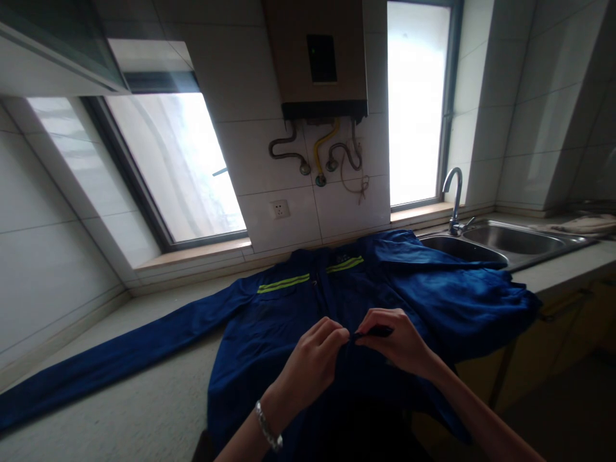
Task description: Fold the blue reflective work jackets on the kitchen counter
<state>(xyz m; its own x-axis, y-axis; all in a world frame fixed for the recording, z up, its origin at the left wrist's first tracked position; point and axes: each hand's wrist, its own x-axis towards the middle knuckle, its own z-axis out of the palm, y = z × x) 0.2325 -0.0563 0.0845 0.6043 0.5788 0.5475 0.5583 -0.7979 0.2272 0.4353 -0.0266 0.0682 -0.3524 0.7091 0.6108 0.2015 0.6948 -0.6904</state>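
Note:
A dark blue work jacket (240,372) with yellow-green stripes across the chest lies spread on the counter, front side up. One sleeve stretches far to the left; the other side bunches toward the sink and hangs over the counter's front edge. Over the lower front of the jacket, my left hand (312,356), a silver bracelet at its wrist, is closed in a pinch on what looks like the jacket's edge. Fingertips almost touching it, my right hand (397,340) pinches a small dark piece, apparently jacket cloth; its exact shape is hard to make out.
The pale counter (144,378) runs along a tiled wall. At the right is a double steel sink (514,237) with a curved tap (453,199). A water heater (320,61) with pipes hangs above, between two windows. A cloth (584,224) lies beyond the sink.

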